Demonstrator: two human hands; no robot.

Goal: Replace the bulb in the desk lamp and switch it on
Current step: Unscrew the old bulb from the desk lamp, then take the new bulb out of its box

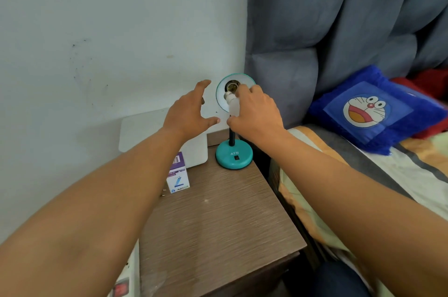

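At lamp shade (221,100): right hand (257,112) pinches bulb (233,104); left hand (189,112) beside, fingers spread.

The right hand (257,112) covers most of the white bulb (233,105), so only its metal cap and a strip of its body show, and the lower right of the lamp shade (221,93) is lost behind the same hand. The lamp's stem (232,138) shows only below the hand. The left forearm (116,190) hides part of the small bulb box (179,179), whose fine print is too small to read. The white object (194,151) behind the box is partly covered too. A white item with a red patch (122,288) is cut off by the bottom edge beside the desk (218,224). The blue cushion (373,112) blurs at its right end.
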